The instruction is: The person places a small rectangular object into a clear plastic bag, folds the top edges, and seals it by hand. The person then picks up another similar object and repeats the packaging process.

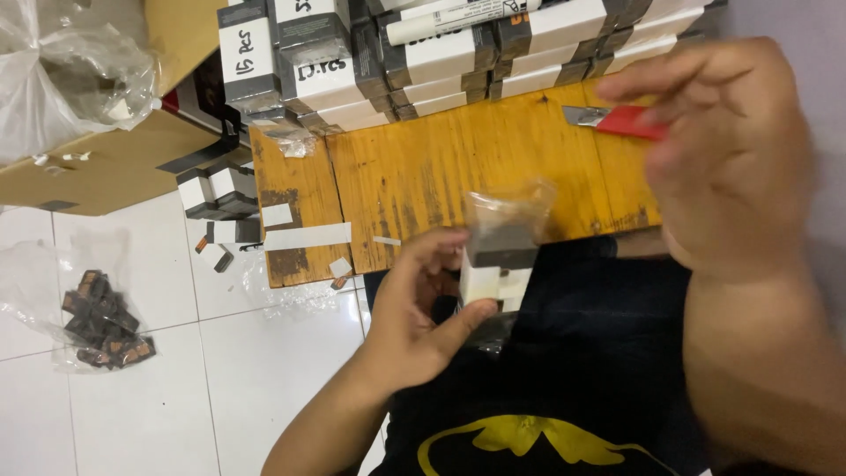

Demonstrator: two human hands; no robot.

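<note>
My left hand [423,308] holds a small dark box with a white label, wrapped in a clear plastic sleeve [500,251], up in front of my black shirt. The thumb presses its lower edge and the fingers curl behind it. My right hand [727,150] is blurred, fingers apart, over the right end of a wooden board [441,176]. A red-handled cutter [617,119] lies sharp and still on the board just under its fingertips.
Stacks of grey-and-white boxes [423,53] fill the board's far side, with a white marker [458,16] on top. White label strips [307,236] lie at the board's left end. A cardboard box [106,163], loose small boxes [216,189] and a bag of dark pieces [101,322] are on the tiled floor.
</note>
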